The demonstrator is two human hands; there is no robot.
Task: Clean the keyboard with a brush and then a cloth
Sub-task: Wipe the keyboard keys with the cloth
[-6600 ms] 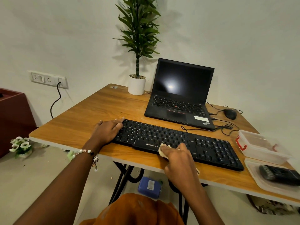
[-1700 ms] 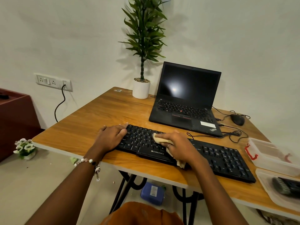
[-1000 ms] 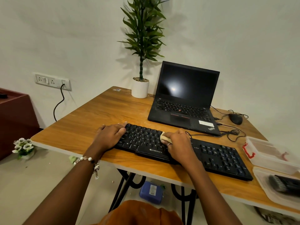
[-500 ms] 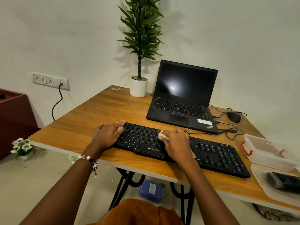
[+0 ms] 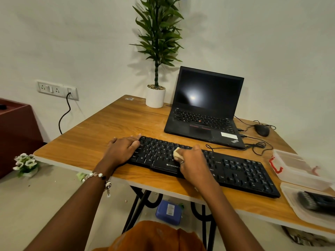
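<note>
Head view shows your right hand curled over a small pale cloth, pressing it onto the keys at the middle of the black keyboard; only a wad of the cloth pokes out past your fingertips on the left side. Your left hand lies flat on the keyboard's left end, fingers straight and relaxed, tips resting on the top-left keys, holding nothing. A beaded bracelet sits on that wrist. The keyboard runs along the near edge of the wooden table, stretching well to the right of your right fingers. The brush lies blurred in a clear tray far to the right of both hands, with a clear box just behind the tray. Beyond your right fingers stands an open laptop, a black mouse to its right, and a potted plant beyond your left fingers.
</note>
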